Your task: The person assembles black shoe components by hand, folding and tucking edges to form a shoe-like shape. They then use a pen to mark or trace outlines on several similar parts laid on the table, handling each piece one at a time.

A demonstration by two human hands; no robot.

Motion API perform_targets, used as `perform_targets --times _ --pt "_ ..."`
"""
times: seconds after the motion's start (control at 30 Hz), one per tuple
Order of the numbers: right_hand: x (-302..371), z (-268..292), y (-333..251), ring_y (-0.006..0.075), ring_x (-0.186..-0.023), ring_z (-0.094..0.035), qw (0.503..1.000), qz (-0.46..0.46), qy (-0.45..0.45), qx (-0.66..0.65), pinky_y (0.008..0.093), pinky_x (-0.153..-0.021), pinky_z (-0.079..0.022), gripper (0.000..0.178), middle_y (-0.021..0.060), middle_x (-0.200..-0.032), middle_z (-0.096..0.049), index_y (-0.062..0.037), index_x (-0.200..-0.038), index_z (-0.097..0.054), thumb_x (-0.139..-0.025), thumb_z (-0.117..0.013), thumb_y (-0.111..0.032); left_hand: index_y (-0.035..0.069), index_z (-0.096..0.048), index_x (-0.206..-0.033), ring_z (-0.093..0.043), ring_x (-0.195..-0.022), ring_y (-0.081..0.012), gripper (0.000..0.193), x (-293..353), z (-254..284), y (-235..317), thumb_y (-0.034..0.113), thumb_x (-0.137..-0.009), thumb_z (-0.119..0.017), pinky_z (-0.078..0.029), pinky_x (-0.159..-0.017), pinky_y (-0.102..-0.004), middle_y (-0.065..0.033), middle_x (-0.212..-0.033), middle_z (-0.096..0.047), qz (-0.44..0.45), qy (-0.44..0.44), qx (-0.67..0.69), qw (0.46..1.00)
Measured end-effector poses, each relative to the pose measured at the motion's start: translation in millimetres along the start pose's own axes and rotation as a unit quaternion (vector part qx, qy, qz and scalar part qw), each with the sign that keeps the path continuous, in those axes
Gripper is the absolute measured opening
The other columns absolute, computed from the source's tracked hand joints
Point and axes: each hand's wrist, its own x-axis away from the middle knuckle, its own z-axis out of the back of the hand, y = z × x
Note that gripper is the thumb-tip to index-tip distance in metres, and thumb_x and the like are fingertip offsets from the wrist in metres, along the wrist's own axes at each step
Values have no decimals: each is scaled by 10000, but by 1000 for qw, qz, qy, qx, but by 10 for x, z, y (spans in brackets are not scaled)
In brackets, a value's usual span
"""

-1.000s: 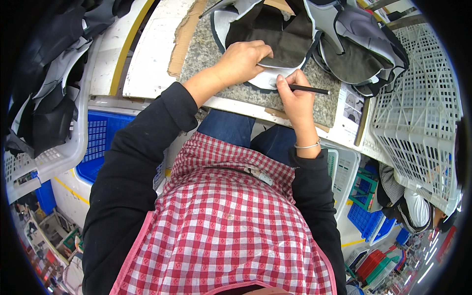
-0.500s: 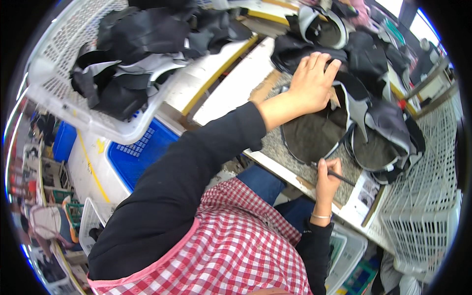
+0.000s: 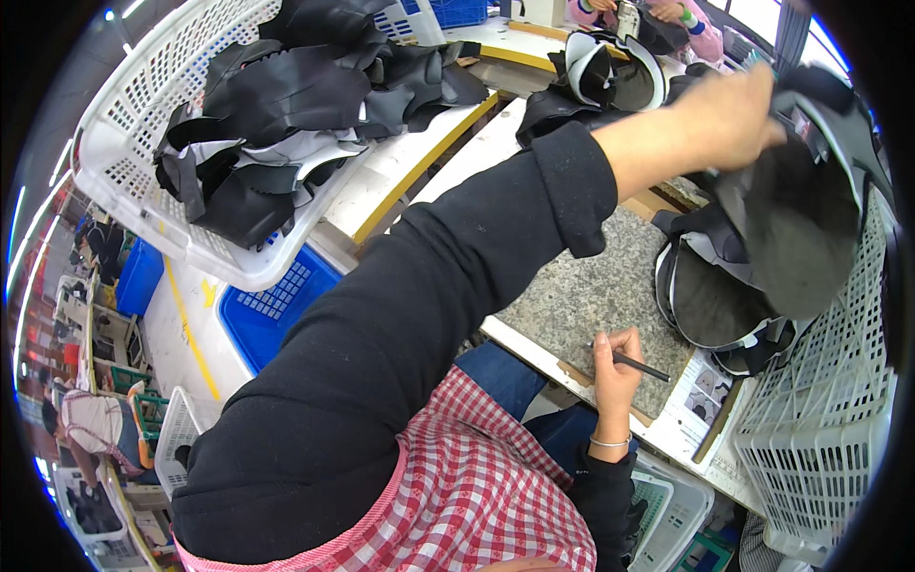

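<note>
With my left arm stretched far out to the right, my left hand (image 3: 729,114), blurred by motion, is closed on the edge of a black and grey shoe upper (image 3: 801,234). That upper hangs above other shoe uppers (image 3: 710,291) piled at the right of the bench, partly hiding them. Near the front edge of a speckled stone slab (image 3: 581,286), my right hand (image 3: 618,377) pinches a slim black pen (image 3: 643,367). The pen points left and its tip is clear of any upper.
A white crate (image 3: 105,172) heaped with black uppers (image 3: 295,91) stands at the upper left, a blue basket (image 3: 238,319) below it. Another white crate (image 3: 810,439) borders the bench on the right. More uppers (image 3: 610,76) lie at the back; a co-worker's pink sleeve (image 3: 702,38) shows beyond.
My left hand has lifted the shoe upper off the stone slab and carried it right, over the pile. The pen hand has shifted slightly left and down.
</note>
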Motion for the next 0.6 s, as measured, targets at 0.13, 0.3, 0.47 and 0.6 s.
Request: perform_targets --times 0.13,0.3,0.47,0.6 --pt "52 58 -10 41 -631 -421 1000 -19 5 8 238 -560 -349 269 -27 -713 -525 -66 -818 -508 -963 -728 -120 112 -574 -1271 -679 -1052 -408 344 590 -332 -731 214 -948 -633 -545 -872 -500 -167 -1071 -710 53 -55 -45 996" --pt "55 60 -19 74 -595 -474 997 9 -4 79 257 -550 -390 294 22 -677 -562 -51 -787 -507 -930 -754 -125 94 -706 -1042 -724 -965 -348 177 1513 440 -2939 152 -928 -584 -589 -784 -484 -144 -1019 -734 111 -310 -371 868" --pt "-56 1 -99 115 -525 -517 994 37 -22 96 288 -498 -402 300 46 -638 -588 -66 -778 -516 -930 -758 -157 120 -726 -1067 -647 -1134 -273 210 2100 1495 -4253 179 -937 -572 -528 -945 -462 -60 -1196 -687 52 -340 -533 773" --pt "-87 -11 -158 121 -513 -541 994 22 -11 110 292 -488 -406 293 45 -626 -596 -76 -779 -524 -937 -752 -171 115 -725 -1114 -487 -1371 -275 253 2076 1694 -4362 173 -913 -582 -258 -1231 -478 -74 -1196 -679 -81 -354 -603 711"
